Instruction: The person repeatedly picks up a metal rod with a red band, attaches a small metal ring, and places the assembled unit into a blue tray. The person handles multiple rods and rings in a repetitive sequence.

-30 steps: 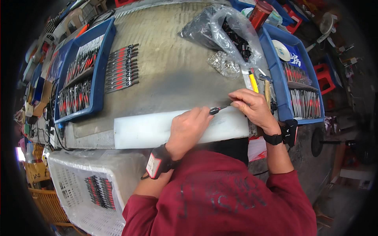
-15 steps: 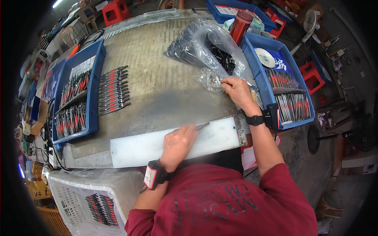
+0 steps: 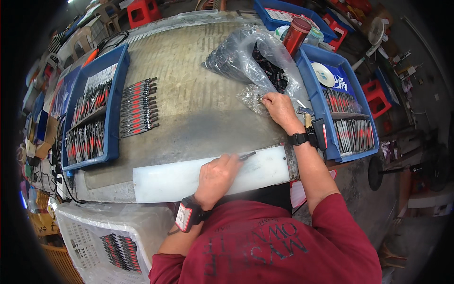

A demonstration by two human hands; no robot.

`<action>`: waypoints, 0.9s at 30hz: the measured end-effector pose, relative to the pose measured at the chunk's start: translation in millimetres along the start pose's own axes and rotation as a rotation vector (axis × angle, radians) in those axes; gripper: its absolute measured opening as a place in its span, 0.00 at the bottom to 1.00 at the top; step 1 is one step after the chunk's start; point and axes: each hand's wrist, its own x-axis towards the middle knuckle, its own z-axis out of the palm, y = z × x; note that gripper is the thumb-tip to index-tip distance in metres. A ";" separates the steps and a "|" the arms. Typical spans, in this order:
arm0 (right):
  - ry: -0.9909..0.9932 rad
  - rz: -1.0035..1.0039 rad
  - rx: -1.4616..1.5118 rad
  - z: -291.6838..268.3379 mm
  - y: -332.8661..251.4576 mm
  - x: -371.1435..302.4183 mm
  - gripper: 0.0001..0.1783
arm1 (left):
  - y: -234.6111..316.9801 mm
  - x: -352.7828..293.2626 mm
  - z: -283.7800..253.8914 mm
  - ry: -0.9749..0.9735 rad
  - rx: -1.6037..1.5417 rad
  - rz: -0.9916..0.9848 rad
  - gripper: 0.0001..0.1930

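My left hand (image 3: pixel 218 176) is closed over the white board (image 3: pixel 163 179), its fingers blurred. From them sticks out a short dark rod-like part (image 3: pixel 247 155), pointing right. My right hand (image 3: pixel 280 111) reaches forward with thumb and fingers pinched at the edge of a small clear plastic bag (image 3: pixel 252 98) of tiny shiny pieces. Whatever is between those fingertips is too small to make out. Just beyond lies a large clear bag (image 3: pixel 227 51), its mouth showing many black parts (image 3: pixel 270 71). Left of the middle, several red-and-black pen-like tools (image 3: pixel 138 108) lie in a column.
Blue trays (image 3: pixel 124 71) (image 3: pixel 307 71) on both sides hold packed red-and-black tools. A red cylindrical container (image 3: pixel 297 35) stands behind the right tray. A hammer (image 3: pixel 306 113) lies near my right wrist. At lower left is a plastic-lined white crate (image 3: pixel 80 236) with more tools.
My right hand has shifted slightly left and down at the small bag. The left hand stays over the board, still holding the dark part. The whole view has shifted a little.
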 end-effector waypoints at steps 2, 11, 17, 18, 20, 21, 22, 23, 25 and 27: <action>-0.020 -0.001 -0.034 -0.6 -2.5 1.7 0.10 | -0.2 0.2 0.2 0.004 -0.006 0.002 0.06; -0.012 0.008 -0.178 4.2 -12.2 3.1 0.09 | 0.7 0.7 0.5 0.013 0.008 0.000 0.07; -0.026 0.022 -0.028 1.9 -5.1 3.2 0.10 | 0.3 0.1 1.4 0.021 0.001 -0.001 0.07; -0.026 0.017 0.016 1.0 -2.9 3.1 0.11 | 0.0 0.1 1.8 0.030 -0.006 0.002 0.08; -0.044 0.056 0.064 -1.5 -0.3 3.6 0.10 | -0.8 0.1 2.7 0.043 -0.026 -0.002 0.09; -0.057 0.092 0.078 -3.7 -0.4 3.8 0.10 | -1.2 0.1 3.0 0.050 -0.014 0.009 0.09; -0.069 0.110 0.123 -6.6 -1.9 3.2 0.10 | -1.5 -0.1 3.4 0.051 -0.009 0.012 0.09; -0.104 0.109 0.217 -9.7 -5.1 1.4 0.09 | -1.7 -0.5 3.8 0.049 -0.012 0.007 0.09; -0.208 0.210 0.357 -20.9 -14.4 -3.3 0.09 | -2.0 -1.0 4.9 0.052 0.003 0.015 0.09; -0.372 0.195 0.518 -33.4 -29.1 -14.4 0.08 | -2.8 -1.1 5.5 0.054 0.005 0.015 0.09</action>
